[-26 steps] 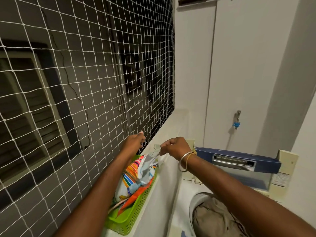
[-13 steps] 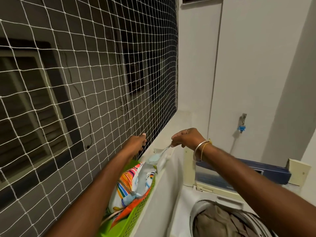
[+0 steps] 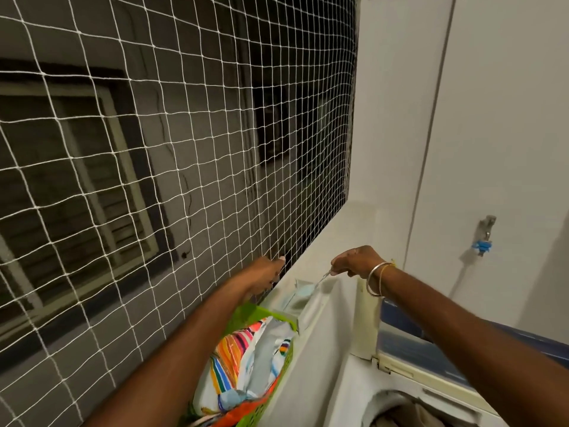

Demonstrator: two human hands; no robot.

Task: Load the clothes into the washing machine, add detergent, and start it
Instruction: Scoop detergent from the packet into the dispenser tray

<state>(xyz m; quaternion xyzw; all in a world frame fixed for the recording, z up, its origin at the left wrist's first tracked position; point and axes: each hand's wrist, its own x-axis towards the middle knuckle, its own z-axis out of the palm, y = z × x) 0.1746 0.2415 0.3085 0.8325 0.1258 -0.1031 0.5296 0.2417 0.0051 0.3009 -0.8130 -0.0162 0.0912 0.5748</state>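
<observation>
The right hand (image 3: 357, 261) pinches a thin spoon (image 3: 323, 277) dipped into the detergent packet (image 3: 303, 295) on the ledge (image 3: 335, 238), just beyond the green basket (image 3: 246, 315). The left hand (image 3: 266, 271) curls beside the netting (image 3: 184, 149); what it grasps cannot be told. Clothes (image 3: 425, 416) lie in the washing machine (image 3: 354, 389), near right.

open washing machine (image 3: 357, 392) holds drab clothes (image 3: 411, 416); striped clothes (image 3: 243, 359) fill green basket (image 3: 246, 312).

Green basket (image 3: 267, 315), rainbow-striped cloth (image 3: 234, 352), white netting (image 3: 184, 149), blue tap fitting (image 3: 482, 245)
</observation>
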